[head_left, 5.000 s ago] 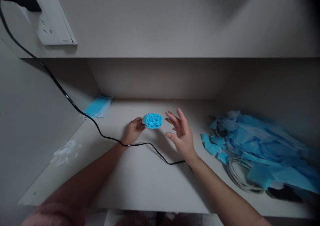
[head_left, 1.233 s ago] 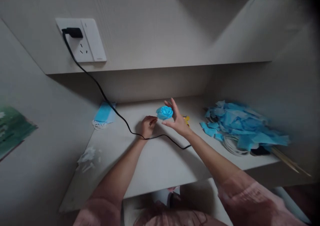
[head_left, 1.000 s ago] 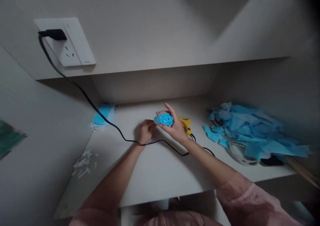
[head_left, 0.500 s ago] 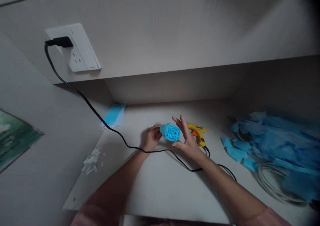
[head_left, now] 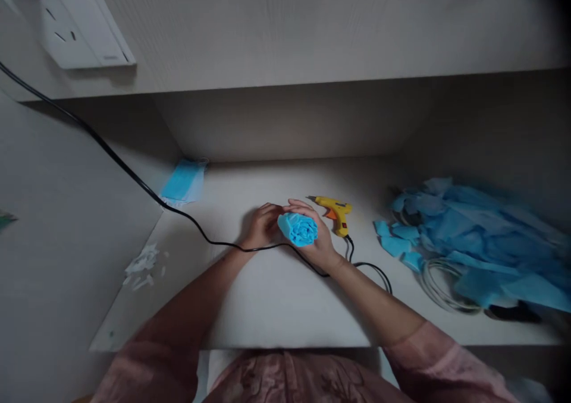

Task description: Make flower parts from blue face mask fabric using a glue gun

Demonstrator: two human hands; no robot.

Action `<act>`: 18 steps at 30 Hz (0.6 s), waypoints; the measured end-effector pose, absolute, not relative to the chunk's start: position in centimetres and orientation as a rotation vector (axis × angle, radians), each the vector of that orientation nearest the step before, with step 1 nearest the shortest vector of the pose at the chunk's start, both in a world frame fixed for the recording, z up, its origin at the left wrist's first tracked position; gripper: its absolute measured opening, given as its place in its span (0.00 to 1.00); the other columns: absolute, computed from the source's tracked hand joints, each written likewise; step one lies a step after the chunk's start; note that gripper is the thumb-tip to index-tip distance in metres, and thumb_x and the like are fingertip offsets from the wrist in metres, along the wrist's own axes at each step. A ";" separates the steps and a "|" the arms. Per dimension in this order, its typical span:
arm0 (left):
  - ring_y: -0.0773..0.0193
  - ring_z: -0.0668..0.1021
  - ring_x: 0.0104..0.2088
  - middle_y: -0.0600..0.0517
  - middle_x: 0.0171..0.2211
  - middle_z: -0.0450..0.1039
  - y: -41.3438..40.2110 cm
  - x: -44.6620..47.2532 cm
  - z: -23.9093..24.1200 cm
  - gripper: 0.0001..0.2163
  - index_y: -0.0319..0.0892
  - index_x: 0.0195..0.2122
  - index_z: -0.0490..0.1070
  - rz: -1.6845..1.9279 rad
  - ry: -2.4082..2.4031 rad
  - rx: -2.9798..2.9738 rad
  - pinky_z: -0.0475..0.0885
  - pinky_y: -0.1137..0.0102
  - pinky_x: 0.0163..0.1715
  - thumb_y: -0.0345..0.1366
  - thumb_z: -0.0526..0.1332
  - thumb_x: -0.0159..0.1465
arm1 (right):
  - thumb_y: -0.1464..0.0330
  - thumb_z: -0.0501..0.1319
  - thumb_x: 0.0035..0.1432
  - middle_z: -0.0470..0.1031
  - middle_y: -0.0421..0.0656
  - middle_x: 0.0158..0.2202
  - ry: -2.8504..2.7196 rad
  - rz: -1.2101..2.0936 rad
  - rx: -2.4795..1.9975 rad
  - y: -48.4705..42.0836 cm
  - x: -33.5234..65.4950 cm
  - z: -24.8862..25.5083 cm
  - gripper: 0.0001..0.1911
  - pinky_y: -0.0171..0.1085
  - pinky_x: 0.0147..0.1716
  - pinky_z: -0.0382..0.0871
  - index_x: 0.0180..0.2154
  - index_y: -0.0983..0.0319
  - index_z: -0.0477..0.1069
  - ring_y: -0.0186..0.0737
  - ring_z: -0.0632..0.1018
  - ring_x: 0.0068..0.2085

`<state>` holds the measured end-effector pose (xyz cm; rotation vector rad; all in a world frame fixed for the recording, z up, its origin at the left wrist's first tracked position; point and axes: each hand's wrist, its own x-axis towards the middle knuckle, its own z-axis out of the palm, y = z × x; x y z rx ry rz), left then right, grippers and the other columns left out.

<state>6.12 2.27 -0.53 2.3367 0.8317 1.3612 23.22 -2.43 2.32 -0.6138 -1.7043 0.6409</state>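
A bright blue rolled fabric flower [head_left: 303, 230], with crinkled spiral layers facing up toward me, is held between my two hands above the white desktop. My left hand [head_left: 262, 226] is closed at the flower's left side; its fingertips are partly hidden behind the flower. My right hand [head_left: 322, 245] curves round the right and far side of the flower, with its fingers wrapped behind it. Just right of that hand lies a yellow glue gun [head_left: 338, 211] with an orange trigger, its nozzle pointing left.
A black cord [head_left: 196, 224] runs from the wall socket [head_left: 74, 34] across my forearms. At the back left lies a blue face mask [head_left: 182, 181]. White scraps [head_left: 143, 265] sit at left. Blue fabric pieces [head_left: 395, 245], a blue heap [head_left: 482, 236] and a coiled cable [head_left: 439, 287] are at right.
My right hand, earlier spread open beside the flower, has closed round it. My view has shifted, so the socket stands farther up and left, and the glue gun shows more fully.
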 end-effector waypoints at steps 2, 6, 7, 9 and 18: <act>0.62 0.77 0.37 0.47 0.34 0.77 2.3 6.2 -0.3 0.06 0.41 0.35 0.74 1.363 0.886 2.367 0.72 0.65 0.39 0.33 0.57 0.64 | 0.65 0.66 0.54 0.74 0.46 0.50 -1.583 0.680 -0.677 -2.2 23.3 2.4 0.21 0.52 0.61 0.60 0.50 0.55 0.66 0.48 0.70 0.58; 0.62 0.76 0.34 0.48 0.32 0.77 2.5 6.2 -0.3 0.06 0.42 0.33 0.75 1.407 0.983 2.387 0.70 0.67 0.36 0.31 0.58 0.65 | 0.53 0.67 0.51 0.70 0.51 0.56 -1.409 0.842 -0.815 -1.2 23.9 2.3 0.31 0.50 0.60 0.60 0.54 0.58 0.65 0.49 0.70 0.59; 0.62 0.75 0.34 0.49 0.31 0.77 2.5 6.2 -0.3 0.06 0.42 0.33 0.75 1.416 0.997 2.385 0.70 0.67 0.36 0.31 0.58 0.65 | 0.50 0.67 0.49 0.68 0.51 0.59 -1.398 0.900 -0.807 -1.0 24.1 2.2 0.37 0.49 0.60 0.60 0.57 0.57 0.63 0.49 0.68 0.60; 0.63 0.75 0.34 0.49 0.31 0.76 2.5 6.1 -0.4 0.07 0.42 0.34 0.76 1.414 1.004 2.379 0.70 0.67 0.36 0.30 0.58 0.65 | 0.46 0.67 0.45 0.63 0.52 0.63 -1.375 1.007 -0.757 -0.7 24.3 2.2 0.48 0.48 0.60 0.60 0.63 0.56 0.56 0.49 0.65 0.63; 0.63 0.75 0.34 0.49 0.32 0.77 2.6 5.9 -0.8 0.09 0.42 0.36 0.76 1.350 1.021 2.426 0.70 0.69 0.35 0.32 0.56 0.67 | 0.50 0.69 0.46 0.58 0.53 0.65 -1.340 0.988 -0.725 -1.2 24.6 3.0 0.55 0.45 0.57 0.64 0.67 0.54 0.43 0.46 0.70 0.58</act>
